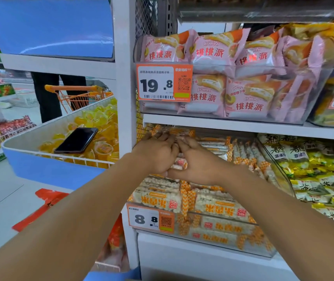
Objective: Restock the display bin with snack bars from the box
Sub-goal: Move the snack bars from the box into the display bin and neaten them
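The clear display bin point(212, 240) on the lower shelf holds several white puffed-rice snack bars point(217, 205) with orange checkered wrapper ends. Both my hands reach into the bin's back left part, side by side and touching. My left hand point(158, 153) and my right hand point(194, 161) together hold a bundle of snack bars point(179, 163) between them; bar ends stick out beyond my fingertips. My fingers curl over the bars. The box is not clearly in view.
Above is a shelf with a bin of pink peach-pie packs point(233, 78) and a 19.8 price tag point(163, 83). Yellow-green snack packs point(314, 175) fill the bin to the right. A black phone point(76, 139) lies on jelly cups in the left wire basket point(20, 147). A person stands by an orange cart point(74, 96).
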